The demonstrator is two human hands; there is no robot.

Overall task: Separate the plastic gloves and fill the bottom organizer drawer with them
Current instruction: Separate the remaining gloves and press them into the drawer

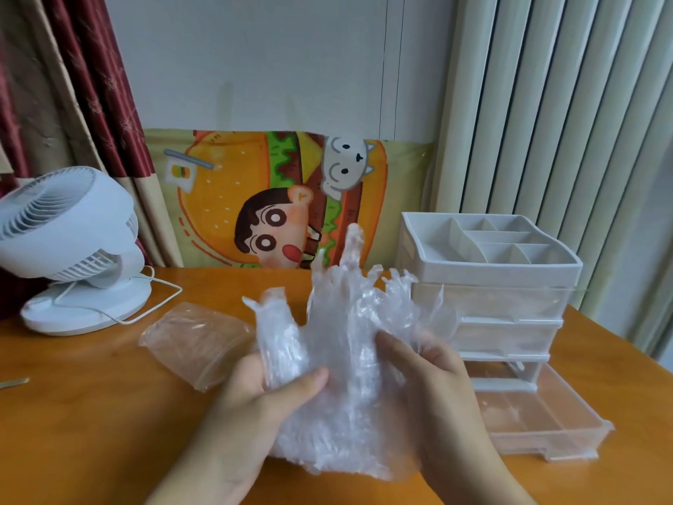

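Observation:
A crumpled bunch of clear plastic gloves [342, 340] is held upright above the orange table [91, 413], glove fingers pointing up. My left hand [262, 399] grips the bunch's left side, thumb pressed on the plastic. My right hand [433, 373] pinches its right side. To the right stands a white organizer [488, 282] with stacked clear drawers. Its bottom drawer [539, 428] is pulled out toward me and looks empty.
A clear plastic bag [196, 344] lies on the table left of the gloves. A white desk fan [73, 249] with its cord stands at the far left. A cartoon-print mat [236, 198] leans on the wall behind. Curtains hang on both sides.

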